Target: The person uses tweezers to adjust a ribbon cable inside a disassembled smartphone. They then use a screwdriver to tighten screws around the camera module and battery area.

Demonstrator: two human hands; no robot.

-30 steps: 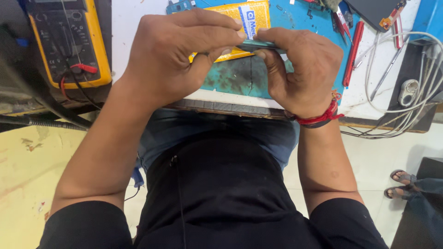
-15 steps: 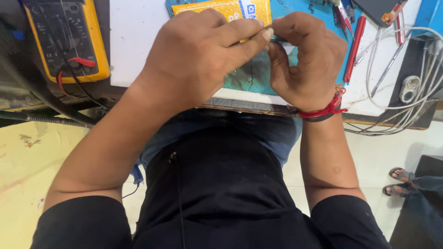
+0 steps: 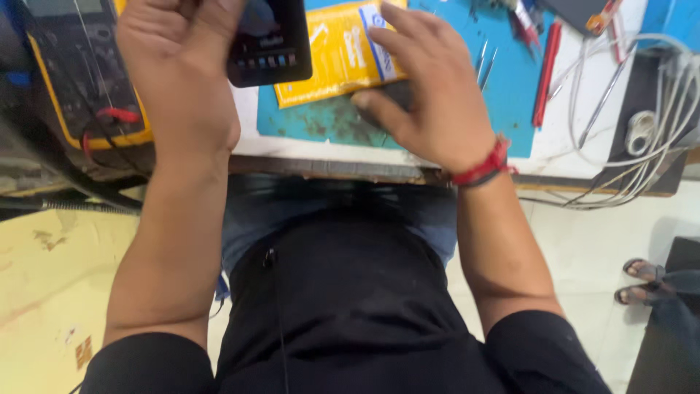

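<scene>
Blue mat (image 3: 503,80): one phone (image 3: 270,40) in left hand (image 3: 179,80) fingers, right hand (image 3: 430,102) fingers spread.

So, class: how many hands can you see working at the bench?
2. The left hand holds a black phone at the upper left; the right hand rests on the blue mat beside a yellow packet. No others show.

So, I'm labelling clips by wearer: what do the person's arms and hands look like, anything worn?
Both forearms are bare below short black sleeves. The right wrist wears a red thread band with a dark strand. No gloves or rings show on either hand.
</scene>
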